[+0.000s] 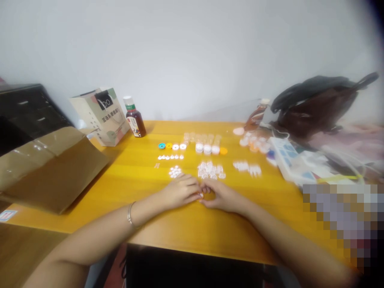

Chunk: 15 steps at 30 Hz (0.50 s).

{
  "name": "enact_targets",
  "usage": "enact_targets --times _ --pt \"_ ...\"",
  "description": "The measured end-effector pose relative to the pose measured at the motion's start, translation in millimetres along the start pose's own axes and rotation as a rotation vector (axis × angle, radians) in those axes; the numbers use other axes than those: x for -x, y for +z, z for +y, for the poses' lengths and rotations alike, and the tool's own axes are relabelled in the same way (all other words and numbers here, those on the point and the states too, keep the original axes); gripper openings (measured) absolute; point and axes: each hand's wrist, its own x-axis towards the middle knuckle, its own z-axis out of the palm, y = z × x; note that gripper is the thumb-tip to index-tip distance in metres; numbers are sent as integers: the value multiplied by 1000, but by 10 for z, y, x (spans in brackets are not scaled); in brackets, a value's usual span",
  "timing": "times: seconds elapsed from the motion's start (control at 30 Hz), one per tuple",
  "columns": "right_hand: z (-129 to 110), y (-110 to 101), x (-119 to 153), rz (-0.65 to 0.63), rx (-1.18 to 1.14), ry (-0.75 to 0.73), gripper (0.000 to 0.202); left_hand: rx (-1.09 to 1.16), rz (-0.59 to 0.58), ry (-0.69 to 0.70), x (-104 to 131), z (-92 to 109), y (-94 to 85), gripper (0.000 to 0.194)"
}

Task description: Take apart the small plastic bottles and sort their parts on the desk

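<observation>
Where left hand (185,189) meets right hand (221,195), a small piece (201,196) seems pinched.

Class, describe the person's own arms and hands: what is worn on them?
The left hand and right hand are ungloved, with no sleeves in sight. A thin, shiny, metallic-looking bangle circles the left wrist; none shows on the right.

White pieces (175,173), golden-yellow table (126,170)
</observation>
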Motion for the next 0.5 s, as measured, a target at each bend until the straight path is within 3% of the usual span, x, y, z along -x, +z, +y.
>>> enact_targets --times 0.23,0.5 --pt "-3 5 -2 7 -19 16 15 -203 27 85 3 22 61 28" --pt "-25 11 -8 25 -9 36 15 -264 137 120 -18 -16 189 25"
